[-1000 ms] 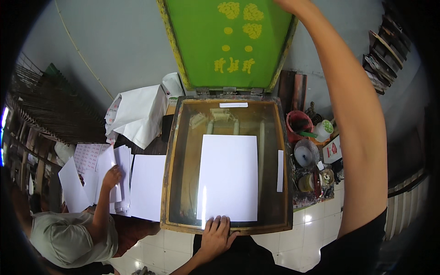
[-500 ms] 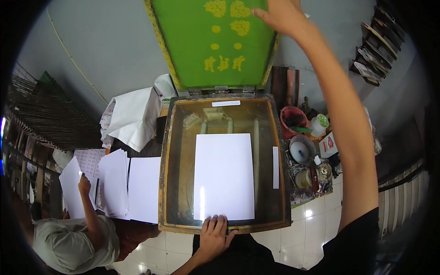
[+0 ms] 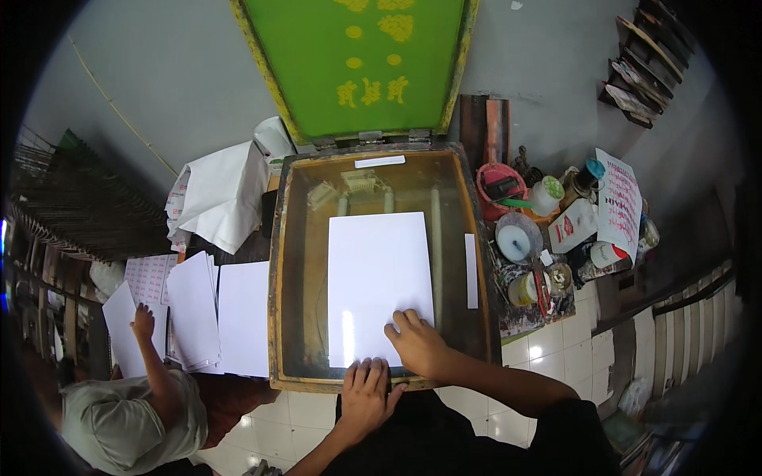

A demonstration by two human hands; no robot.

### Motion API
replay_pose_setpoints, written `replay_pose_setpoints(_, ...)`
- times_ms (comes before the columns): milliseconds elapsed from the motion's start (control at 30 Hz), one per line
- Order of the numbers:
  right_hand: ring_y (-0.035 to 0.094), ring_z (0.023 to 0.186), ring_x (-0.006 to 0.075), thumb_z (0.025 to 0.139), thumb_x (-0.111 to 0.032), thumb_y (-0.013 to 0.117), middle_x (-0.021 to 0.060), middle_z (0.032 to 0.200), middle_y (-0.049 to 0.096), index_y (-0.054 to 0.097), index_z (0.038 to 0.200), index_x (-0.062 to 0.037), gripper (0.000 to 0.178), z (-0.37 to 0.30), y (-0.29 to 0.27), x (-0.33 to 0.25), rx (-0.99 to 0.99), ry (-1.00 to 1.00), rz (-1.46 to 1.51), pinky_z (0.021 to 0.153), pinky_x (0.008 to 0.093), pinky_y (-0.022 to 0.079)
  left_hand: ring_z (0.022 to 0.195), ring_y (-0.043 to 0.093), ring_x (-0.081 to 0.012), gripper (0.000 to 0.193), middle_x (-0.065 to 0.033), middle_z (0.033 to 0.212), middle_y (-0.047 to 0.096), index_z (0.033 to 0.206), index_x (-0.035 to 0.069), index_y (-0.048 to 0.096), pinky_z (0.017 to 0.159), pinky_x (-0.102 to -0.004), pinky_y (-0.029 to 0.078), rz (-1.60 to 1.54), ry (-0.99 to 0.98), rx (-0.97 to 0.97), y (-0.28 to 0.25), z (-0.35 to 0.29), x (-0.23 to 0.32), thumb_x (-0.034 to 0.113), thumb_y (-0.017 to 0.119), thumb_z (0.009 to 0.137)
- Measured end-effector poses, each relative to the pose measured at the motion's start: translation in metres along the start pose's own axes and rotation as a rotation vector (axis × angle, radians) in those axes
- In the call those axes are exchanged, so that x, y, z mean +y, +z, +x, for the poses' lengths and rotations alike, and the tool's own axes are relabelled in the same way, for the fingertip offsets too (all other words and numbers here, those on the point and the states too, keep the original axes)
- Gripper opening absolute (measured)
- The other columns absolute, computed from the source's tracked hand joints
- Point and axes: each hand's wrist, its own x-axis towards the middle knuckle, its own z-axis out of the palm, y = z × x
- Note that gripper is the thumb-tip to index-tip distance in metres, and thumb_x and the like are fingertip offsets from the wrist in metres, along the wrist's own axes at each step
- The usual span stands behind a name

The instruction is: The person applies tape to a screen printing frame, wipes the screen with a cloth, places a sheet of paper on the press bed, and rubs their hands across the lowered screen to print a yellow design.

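Observation:
A blank white sheet of paper lies on a glass-topped wooden light box in front of me. My left hand lies at the sheet's near edge, fingers stretched over the paper and the box's front rim. Resting on the sheet's lower right part, my right hand has its fingers bent and slightly apart, with nothing visible in them. Behind the box, a green screen-printing frame with yellow shapes stands raised on hinges. White strips lie on the glass at the back and right side.
On the left, a co-worker touches white paper stacks. A white bag sits behind them. A red bowl, jars and a pale blue dish crowd the right side. Dark slats hang on the wall.
My right arm has come down from the raised green frame, and the hand now rests on the paper. My left hand stays at the sheet's near edge. The view has shifted slightly.

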Motion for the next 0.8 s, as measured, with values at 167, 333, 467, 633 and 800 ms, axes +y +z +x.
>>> replay_pose_setpoints(167, 0.053, 0.118, 0.0372, 0.074, 0.002, 0.071, 0.0218, 0.126, 0.054, 0.060, 0.122, 0.0053, 0.049, -0.001, 0.000, -0.005, -0.026, 0.047, 0.022, 0.099, 0.0415, 0.053, 0.119, 0.058, -0.0371, 0.044, -0.0166, 0.125, 0.065, 0.119, -0.003, 0.069, 0.107, -0.0528, 0.041, -0.037, -0.035, -0.021, -0.002, 0.004, -0.001, 0.034, 0.071, 0.094)
replay_pose_setpoints(333, 0.057, 0.112, 0.0329, 0.082, -0.008, 0.066, 0.0187, 0.116, 0.061, 0.067, 0.106, 0.0025, 0.027, -0.003, 0.002, -0.006, 0.130, -0.001, -0.060, 0.090, 0.0398, 0.056, 0.109, 0.063, -0.0395, 0.028, -0.0203, 0.115, 0.071, 0.112, -0.001, 0.072, 0.095, -0.0477, 0.048, -0.482, -0.196, -0.196, -0.017, 0.031, -0.038, 0.018, 0.066, 0.093)
replay_pose_setpoints(467, 0.056, 0.116, 0.0339, 0.083, -0.006, 0.065, 0.0206, 0.121, 0.060, 0.066, 0.112, 0.0036, 0.030, -0.004, 0.008, -0.002, 0.153, 0.004, -0.045, 0.091, 0.0391, 0.056, 0.108, 0.064, -0.0418, 0.029, -0.0213, 0.114, 0.071, 0.115, -0.003, 0.071, 0.099, -0.0477, 0.048, -0.318, -0.134, 0.111, -0.030, 0.109, -0.047, 0.009, 0.063, 0.089)
replay_pose_setpoints(633, 0.056, 0.119, 0.0351, 0.084, -0.006, 0.066, 0.0230, 0.128, 0.058, 0.066, 0.115, 0.0050, 0.033, 0.001, 0.003, -0.007, 0.017, 0.040, -0.013, 0.093, 0.0430, 0.056, 0.139, 0.048, -0.0405, 0.041, -0.0231, 0.146, 0.055, 0.130, -0.004, 0.064, 0.119, -0.0488, 0.035, -0.269, 0.183, 0.041, 0.033, 0.207, -0.078, 0.014, 0.062, 0.093)
replay_pose_setpoints(800, 0.055, 0.120, 0.0355, 0.084, -0.007, 0.066, 0.0242, 0.129, 0.058, 0.065, 0.117, 0.0055, 0.035, 0.001, 0.009, -0.005, 0.020, 0.051, -0.075, 0.095, 0.0444, 0.055, 0.145, 0.041, -0.0394, 0.046, -0.0219, 0.152, 0.050, 0.136, -0.002, 0.060, 0.122, -0.0511, 0.030, -0.165, 0.240, 0.040, 0.059, 0.258, -0.083, 0.021, 0.060, 0.096)
